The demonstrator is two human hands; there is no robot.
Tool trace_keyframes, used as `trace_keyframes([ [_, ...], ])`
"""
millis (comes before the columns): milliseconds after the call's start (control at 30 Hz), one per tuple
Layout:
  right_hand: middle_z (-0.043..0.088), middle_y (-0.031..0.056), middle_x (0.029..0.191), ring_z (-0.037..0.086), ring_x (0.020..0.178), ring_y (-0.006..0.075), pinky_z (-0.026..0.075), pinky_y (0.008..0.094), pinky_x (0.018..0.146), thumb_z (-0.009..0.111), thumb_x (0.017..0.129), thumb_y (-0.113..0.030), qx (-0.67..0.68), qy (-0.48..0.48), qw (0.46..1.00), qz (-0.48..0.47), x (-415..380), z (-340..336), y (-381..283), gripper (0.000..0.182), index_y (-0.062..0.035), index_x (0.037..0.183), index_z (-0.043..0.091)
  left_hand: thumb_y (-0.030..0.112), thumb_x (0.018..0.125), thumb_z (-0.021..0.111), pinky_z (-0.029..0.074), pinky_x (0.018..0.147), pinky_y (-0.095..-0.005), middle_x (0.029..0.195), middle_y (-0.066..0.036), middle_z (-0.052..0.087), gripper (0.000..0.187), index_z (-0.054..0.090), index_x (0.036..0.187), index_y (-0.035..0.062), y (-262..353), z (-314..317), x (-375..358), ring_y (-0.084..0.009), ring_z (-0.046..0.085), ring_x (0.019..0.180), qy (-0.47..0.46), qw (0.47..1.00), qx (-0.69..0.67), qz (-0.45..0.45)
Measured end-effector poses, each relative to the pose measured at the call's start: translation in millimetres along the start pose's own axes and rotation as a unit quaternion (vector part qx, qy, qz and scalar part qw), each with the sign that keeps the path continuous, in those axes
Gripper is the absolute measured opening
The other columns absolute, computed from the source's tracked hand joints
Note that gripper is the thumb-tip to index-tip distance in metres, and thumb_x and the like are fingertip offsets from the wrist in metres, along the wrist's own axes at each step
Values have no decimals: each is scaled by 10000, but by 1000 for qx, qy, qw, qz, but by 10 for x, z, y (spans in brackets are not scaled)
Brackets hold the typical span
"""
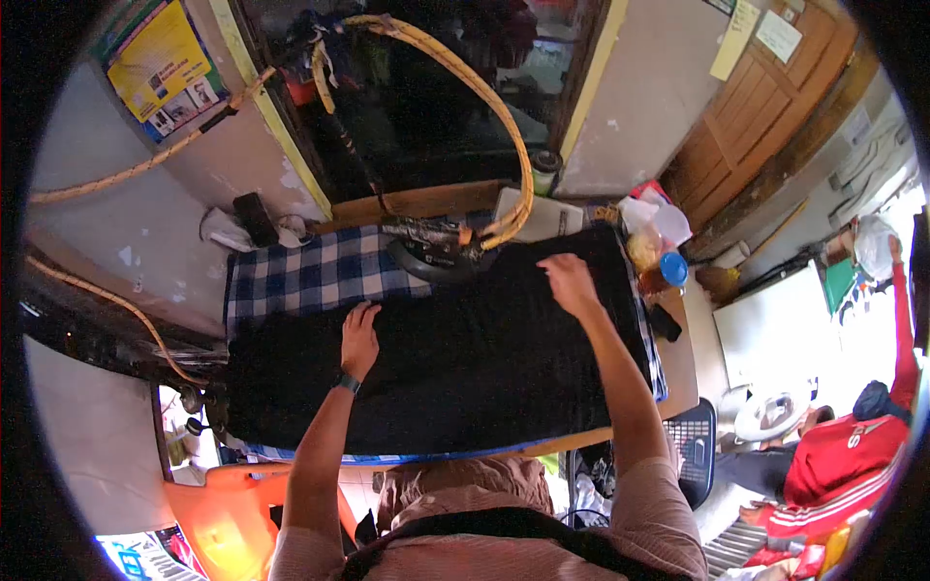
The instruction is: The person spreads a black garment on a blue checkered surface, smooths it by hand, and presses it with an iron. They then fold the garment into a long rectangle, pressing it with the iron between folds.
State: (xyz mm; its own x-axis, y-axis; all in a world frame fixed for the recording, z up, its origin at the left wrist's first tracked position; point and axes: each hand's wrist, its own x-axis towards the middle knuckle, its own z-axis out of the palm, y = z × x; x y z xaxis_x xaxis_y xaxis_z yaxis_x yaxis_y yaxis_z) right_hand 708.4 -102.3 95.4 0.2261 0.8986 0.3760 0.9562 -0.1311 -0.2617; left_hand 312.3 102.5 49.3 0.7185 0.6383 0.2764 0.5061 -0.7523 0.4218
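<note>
A large black cloth (455,368) lies spread across the table, over a blue and white checked cover (310,266). My left hand (359,341), with a dark watch on its wrist, rests on the upper left part of the black cloth, its fingers stretched out. Farther right, my right hand (570,283) is on the cloth near its far edge, fingers extended to the left. Between and beyond the hands stands a steam iron (431,259) at the cloth's far edge, with a yellow hose (499,102) arching up from it. Neither hand touches the iron.
A jar with a blue lid (673,269) and plastic bags (651,218) sit at the table's right end. Below are a dark basket (696,450) and an orange chair (228,518). A person in a red jacket (843,460) is at the right. A dark window (426,107) is behind.
</note>
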Motion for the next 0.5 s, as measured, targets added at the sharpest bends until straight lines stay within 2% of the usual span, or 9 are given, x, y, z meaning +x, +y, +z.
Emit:
trace_keyframes([
  [100,526,84,1219,455,1139,289,391,448,933,602,729,-7,-53,-104,993,-24,421,412,-87,397,-124,1108,605,-8,816,525,337,1011,-499,1183,-129,471,415,507,1216,101,-173,136,313,-329,448,1117,32,992,121,32],
  [167,486,82,1253,403,1196,296,365,458,956,623,729,-24,-49,-128,990,-38,589,498,-92,390,-129,1104,593,39,818,561,310,1032,-520,1181,-137,451,366,529,1176,111,-283,161,369,-321,482,1072,-83,983,164,-17],
  [200,473,70,1250,390,1197,295,365,461,947,670,701,-55,-44,-152,987,-41,632,532,-79,341,-121,1027,597,39,818,561,310,1032,-520,1181,-137,451,366,529,1176,111,-374,163,427,-321,482,1072,-83,983,165,-18],
  [300,475,58,1196,374,1178,292,358,472,928,746,652,-114,0,-215,975,-62,736,319,-78,264,-107,844,565,99,825,591,389,949,-510,1082,-129,491,261,547,1082,105,-484,69,499,-321,518,1001,-202,971,125,-22],
  [333,491,57,1145,370,1159,291,351,480,916,775,632,-142,36,-248,964,-83,757,198,-44,271,-99,738,529,98,825,597,428,881,-480,1008,-128,524,224,541,1042,92,-464,-1,485,-328,541,938,-152,987,35,-31],
  [367,508,45,950,453,957,206,391,393,821,777,654,-171,65,-201,967,-145,712,193,83,364,-89,632,423,96,824,603,466,813,-449,935,-126,557,191,536,1002,79,-456,-60,473,-334,563,875,-100,993,-56,-39],
  [400,508,45,950,453,957,206,391,393,821,777,654,-171,66,-201,967,-140,630,157,221,364,-89,632,423,96,824,603,466,813,-449,935,-126,557,191,536,1002,79,-447,-123,465,-334,563,875,-105,992,-56,-36],
  [467,467,26,810,436,776,114,397,290,710,758,721,-191,244,-282,918,135,521,-118,322,352,-78,656,431,82,828,599,483,701,-400,815,-138,588,185,517,991,55,-456,-190,439,-359,581,810,-47,979,-158,-120],
  [500,443,22,752,410,723,93,386,263,674,753,745,-212,263,-238,922,155,452,-299,341,351,-68,675,441,50,838,575,480,712,-377,834,-163,608,173,518,1001,44,-445,-182,422,-364,599,776,14,984,-148,-103],
])
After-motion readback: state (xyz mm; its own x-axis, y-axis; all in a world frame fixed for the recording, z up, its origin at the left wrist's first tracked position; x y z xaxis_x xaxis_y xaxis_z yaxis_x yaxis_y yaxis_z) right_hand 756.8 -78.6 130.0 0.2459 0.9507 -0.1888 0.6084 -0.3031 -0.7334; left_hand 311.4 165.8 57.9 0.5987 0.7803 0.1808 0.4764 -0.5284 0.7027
